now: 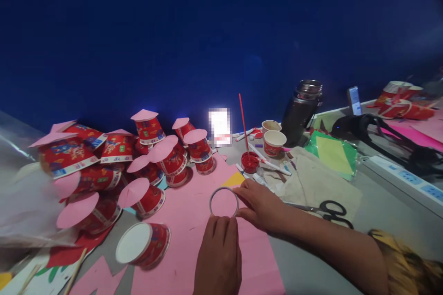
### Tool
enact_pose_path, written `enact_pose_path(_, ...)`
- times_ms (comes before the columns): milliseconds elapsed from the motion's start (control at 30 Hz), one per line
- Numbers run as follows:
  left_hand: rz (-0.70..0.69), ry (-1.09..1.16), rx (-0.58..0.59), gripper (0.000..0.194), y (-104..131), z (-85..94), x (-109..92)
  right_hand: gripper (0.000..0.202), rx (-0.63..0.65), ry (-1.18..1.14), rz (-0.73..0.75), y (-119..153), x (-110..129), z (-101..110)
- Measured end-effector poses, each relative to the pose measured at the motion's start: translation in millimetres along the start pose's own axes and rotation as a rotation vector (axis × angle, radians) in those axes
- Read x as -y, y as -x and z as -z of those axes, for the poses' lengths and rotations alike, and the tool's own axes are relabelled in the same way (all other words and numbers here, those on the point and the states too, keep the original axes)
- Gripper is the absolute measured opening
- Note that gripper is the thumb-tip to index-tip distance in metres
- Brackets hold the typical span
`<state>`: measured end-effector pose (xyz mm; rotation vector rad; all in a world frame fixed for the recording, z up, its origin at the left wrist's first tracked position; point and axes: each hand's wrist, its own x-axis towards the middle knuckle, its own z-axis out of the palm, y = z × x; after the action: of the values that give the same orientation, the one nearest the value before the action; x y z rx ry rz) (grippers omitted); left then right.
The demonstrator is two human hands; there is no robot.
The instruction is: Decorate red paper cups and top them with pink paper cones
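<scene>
A thin grey ring (210,202) lies against the pink paper (187,239), with pink showing through its middle. My left hand (219,249) has its fingers pressed together on the ring's near edge. At the ring's right edge, my right hand (259,205) grips it between thumb and fingers. A small yellow paper piece (233,179) is just beyond the ring. To the left lies a red paper cup (157,244) tipped over, its white bottom facing me. Several red cups with pink paper cone tops (134,192) are gathered behind it.
Black-handled scissors (332,211) lie right of my right forearm. Behind are a red paint pot (249,162) with a stick, white cups (274,142), a dark flask (301,113) and markers. A power strip (404,182) lies far right; plastic sheeting (27,193) at left.
</scene>
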<state>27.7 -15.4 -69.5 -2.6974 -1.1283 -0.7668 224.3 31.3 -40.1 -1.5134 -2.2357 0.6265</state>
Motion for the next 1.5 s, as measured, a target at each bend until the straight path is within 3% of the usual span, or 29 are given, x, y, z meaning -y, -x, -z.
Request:
enact_pose_path(100, -0.001, -0.005, -0.009, 0.044, 0.0, -0.4, 0.4, 0.014, -0.008, -0.011, 0.022, -1.9, 0.2, 13.4)
enact_pose_path(167, 0.020, -0.003, -0.028, 0.043, -0.4, 0.4, -1.0, 0.009, -0.064, -0.024, 0.025, -2.3, -2.0, 34.3)
enact_pose_path(300, 0.045, -0.018, -0.022, 0.041, -0.7, 2.8, -3.1, 0.024, -0.374, 0.075, -0.144, 4.3, -17.8, 85.9)
enact_pose_path(400, 0.027, -0.028, -0.001, 0.040, -1.5, 4.9, -2.9, 0.023, -0.299, 0.269, -0.305, 13.3, -36.4, 104.5)
enact_pose_path(533, 0.031, -0.023, 0.010, 0.038, -4.5, 8.3, -3.7, 0.014, -0.229, 0.368, -0.371, 20.3, -57.4, 95.7)
enact_pose_path(700, 0.079, -0.050, 0.024, 0.031, -7.5, 12.6, -7.3, 0.022, -0.172, 0.434, -0.381, 20.3, -70.8, 81.0)
enact_pose_path(900, 0.087, -0.048, 0.080, 0.034, -6.5, 14.8, -10.8, 0.025, -0.182, 0.422, -0.257, 25.3, -58.0, 84.6)
enact_pose_path(1033, 0.100, -0.057, 0.094, 0.026, -5.6, 16.1, -12.5, 0.028, -0.239, 0.226, -0.077, 22.8, -22.4, 84.1)
enact_pose_path(1200, 0.114, -0.071, 0.141, 0.023, -4.7, 17.8, -15.4, 0.024, -0.284, -0.161, -0.049, 4.5, 14.4, 67.7)
enact_pose_path(1333, 0.108, -0.092, 0.142, 0.017, -3.1, 18.1, -17.4, 0.017, -0.273, -0.423, -0.089, -9.7, 22.0, 53.3)
enact_pose_path(1500, 0.121, -0.078, 0.144, 0.018, -1.5, 16.4, -17.4, 0.028, -0.182, -0.640, -0.232, -15.4, 20.4, 39.0)
